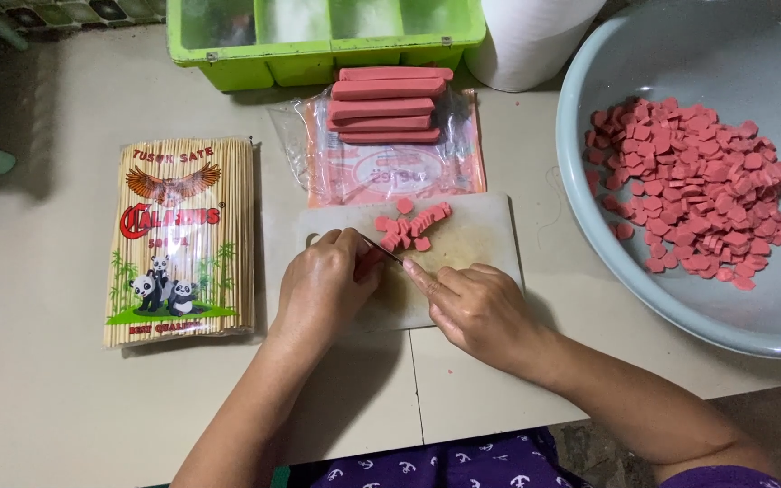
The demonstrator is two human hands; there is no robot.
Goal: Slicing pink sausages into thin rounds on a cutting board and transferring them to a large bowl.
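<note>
- Left hand (323, 287) rests on the near-left part of the cutting board (485, 237), fingers curled around the last stub of a pink sausage stick (371, 263), pinning it down so it cannot roll under the blade.
- Right hand (479, 307) grips a small knife (389, 252); the handle is hidden in the closed fingers, and the index finger lies forward along the blade's back, probably to steady short cuts. Blade meets the stub right beside the left fingertips.
- Cut sausage slices (413, 226) lie in a loose cluster at the board's far middle, pushed away from the cutting spot so the near half stays usable.
- Whole sausage sticks (389, 106) are stacked on their opened plastic wrapper (390, 167), just beyond the board's far edge, within short reach.
- Large grey basin (607, 244) sits to the right, its rim near the board's right corner; a heap of pink slices (693, 190) fills its floor.
- Bundle of bamboo skewers (181, 239) in printed wrap lies on the tabletop (47, 380) left of the board, apart from it.
- Green compartment tray (318, 36) and a white roll (531, 36) crowd the far edge.
- Free tabletop shows at near left and between board and skewers; the right side is tight against the basin.
</note>
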